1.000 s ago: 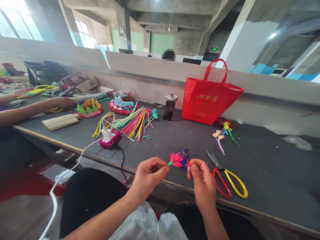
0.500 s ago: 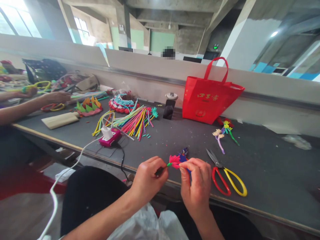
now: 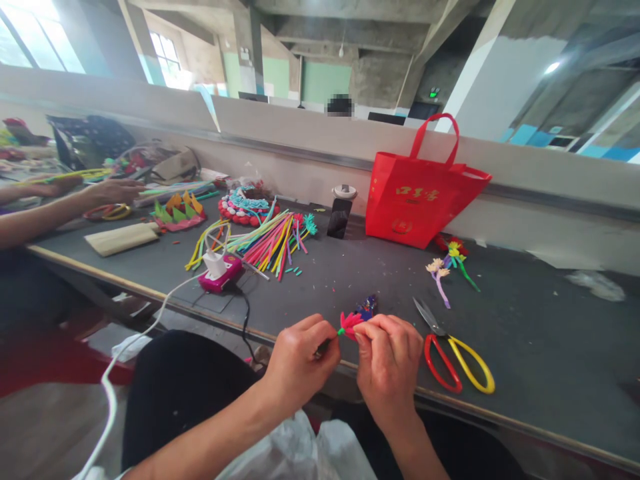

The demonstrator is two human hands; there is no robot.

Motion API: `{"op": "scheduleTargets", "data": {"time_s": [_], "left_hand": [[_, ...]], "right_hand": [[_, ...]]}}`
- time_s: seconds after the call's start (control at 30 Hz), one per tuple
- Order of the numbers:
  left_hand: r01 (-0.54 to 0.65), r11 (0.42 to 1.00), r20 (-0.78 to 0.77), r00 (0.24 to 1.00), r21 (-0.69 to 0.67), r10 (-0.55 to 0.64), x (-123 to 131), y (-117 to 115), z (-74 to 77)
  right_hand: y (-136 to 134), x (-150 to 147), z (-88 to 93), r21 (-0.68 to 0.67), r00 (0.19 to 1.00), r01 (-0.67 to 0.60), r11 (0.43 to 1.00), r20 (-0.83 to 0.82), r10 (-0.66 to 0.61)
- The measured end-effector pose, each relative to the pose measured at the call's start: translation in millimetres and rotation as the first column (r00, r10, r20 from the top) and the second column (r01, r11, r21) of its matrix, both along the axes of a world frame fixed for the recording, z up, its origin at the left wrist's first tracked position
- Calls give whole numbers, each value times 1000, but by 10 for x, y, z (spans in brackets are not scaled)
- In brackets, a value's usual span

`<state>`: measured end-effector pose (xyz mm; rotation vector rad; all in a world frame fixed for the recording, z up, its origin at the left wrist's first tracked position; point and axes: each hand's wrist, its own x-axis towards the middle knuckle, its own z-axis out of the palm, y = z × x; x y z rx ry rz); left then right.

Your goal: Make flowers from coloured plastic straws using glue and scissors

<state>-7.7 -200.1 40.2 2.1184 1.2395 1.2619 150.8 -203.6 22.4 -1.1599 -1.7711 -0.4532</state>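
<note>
A pink pipe-cleaner flower (image 3: 349,323) with a green base is held between my two hands, over the table's front edge. My left hand (image 3: 306,352) is closed, pinching the green base between thumb and fingers. From the other side my right hand (image 3: 391,357) pinches the pink petals, its fingertips partly covering them. Just behind the flower lies a small dark blue shiny piece (image 3: 369,305), partly hidden. Scissors (image 3: 440,333) with one red and one yellow handle lie to the right of my right hand, blades apart.
Loose coloured pipe cleaners (image 3: 273,243) lie beyond a purple power block (image 3: 220,275) with a white plug. A red bag (image 3: 425,200), a phone (image 3: 340,219) and finished flowers (image 3: 440,270) stand or lie farther back. At left, another person's hand (image 3: 113,191) works.
My right hand has shifted slightly left, closer to my left hand, and covers more of the petals. The flower has turned a little. The other person's hands at left have moved slightly.
</note>
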Motion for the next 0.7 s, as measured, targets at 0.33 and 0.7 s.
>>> {"op": "scheduleTargets", "data": {"time_s": [0.33,0.7], "left_hand": [[35,999,3,999,38,-36,-7,0,-8],[-18,1000,-42,999,0,18,-11,11,-20]], "right_hand": [[26,25,14,-75,998,-54,996,-22,53],[23,57,-2,-221,988,-149,964,-73,136]]}}
